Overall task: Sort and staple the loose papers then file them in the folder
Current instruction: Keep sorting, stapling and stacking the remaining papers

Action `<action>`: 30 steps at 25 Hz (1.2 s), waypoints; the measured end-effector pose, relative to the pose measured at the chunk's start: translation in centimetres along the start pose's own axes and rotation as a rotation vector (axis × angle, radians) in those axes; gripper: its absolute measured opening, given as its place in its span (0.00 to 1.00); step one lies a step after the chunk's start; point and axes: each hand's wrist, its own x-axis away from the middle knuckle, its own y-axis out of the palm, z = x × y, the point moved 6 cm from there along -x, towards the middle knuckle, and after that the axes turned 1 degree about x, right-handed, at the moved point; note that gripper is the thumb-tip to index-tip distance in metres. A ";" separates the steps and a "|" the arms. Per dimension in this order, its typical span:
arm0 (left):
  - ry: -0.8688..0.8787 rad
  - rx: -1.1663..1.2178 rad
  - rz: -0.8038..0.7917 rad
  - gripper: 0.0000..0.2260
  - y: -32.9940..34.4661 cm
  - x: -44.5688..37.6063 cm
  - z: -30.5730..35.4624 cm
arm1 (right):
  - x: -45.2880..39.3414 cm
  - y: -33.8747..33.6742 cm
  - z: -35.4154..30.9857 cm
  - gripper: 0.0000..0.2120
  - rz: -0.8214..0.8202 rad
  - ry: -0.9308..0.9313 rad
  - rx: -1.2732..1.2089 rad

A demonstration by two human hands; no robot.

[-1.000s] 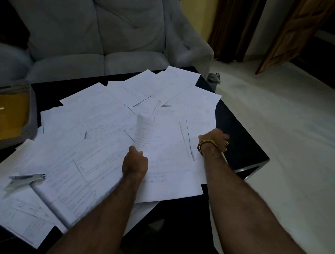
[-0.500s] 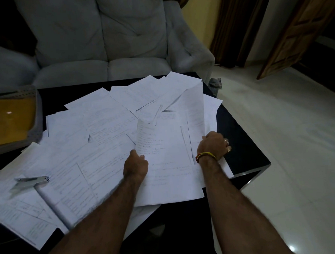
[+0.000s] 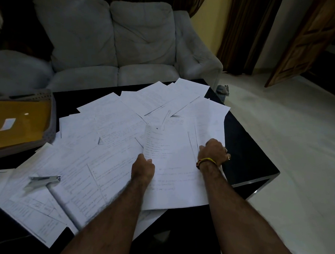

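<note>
Loose papers lie spread in overlapping layers over most of the black table, from its far edge down to its near edge, some sheets hanging past the near-left corner. Both hands work at the sheets toward the table's right edge. The left hand has its grip closed on the left edge of a handwritten sheet, which curls up out of the fingers and bends over toward the far edge. The right hand, with a yellow thread band at the wrist and a ring on a finger, rests knuckles-up on the sheet's right side, fingers curled down at the edge of the papers just beside the table's right edge; whether they pinch a page cannot be told. A silver stapler lies on the papers near the table's left edge, well apart from both hands. A yellow folder sits in a grey perforated tray at the far-left corner. A grey sofa stands beyond the far edge.
</note>
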 end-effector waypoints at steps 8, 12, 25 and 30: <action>0.016 -0.017 0.023 0.15 0.3 -0.3 -0.2 | -0.3 0.7 -0.8 0.08 0.019 0.004 -0.090; 0.018 -0.004 0.024 0.15 0.4 -0.5 -0.4 | -0.3 0.6 -1.3 0.09 0.041 -0.051 -0.026; -0.031 0.214 -0.026 0.13 -1.6 -2.1 -1.3 | 0.7 -15.0 -5.3 0.11 0.695 -0.235 -0.762; -0.136 0.356 0.149 0.13 -5.3 -2.2 -3.7 | 1.6 -16.0 -7.7 0.10 0.537 -0.101 -0.982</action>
